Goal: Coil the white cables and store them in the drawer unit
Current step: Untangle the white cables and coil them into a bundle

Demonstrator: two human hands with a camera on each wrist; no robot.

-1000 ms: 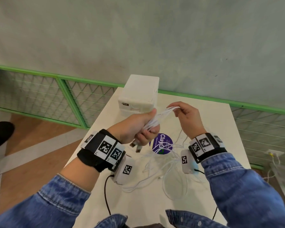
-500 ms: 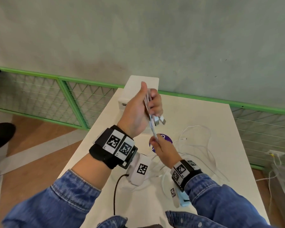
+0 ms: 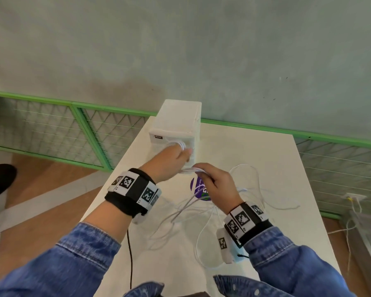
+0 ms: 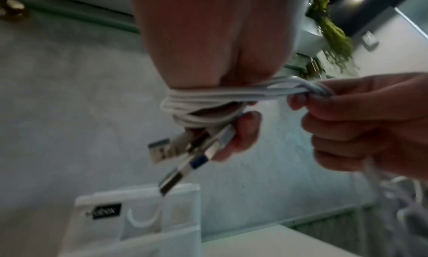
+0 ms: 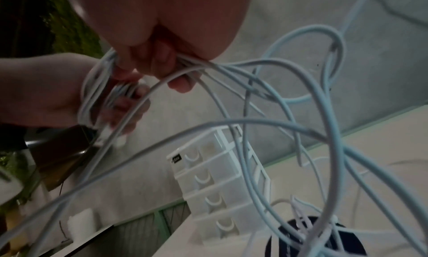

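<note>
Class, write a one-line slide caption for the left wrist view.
White cables looped around the left hand, USB plugs dangling, while the right hand pulls the strands taut above the drawer unit.

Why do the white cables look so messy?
Only part is wound round the left hand. The rest of the white cables trails from the right hand in tangled loops over the table. Nothing looks broken.
</note>
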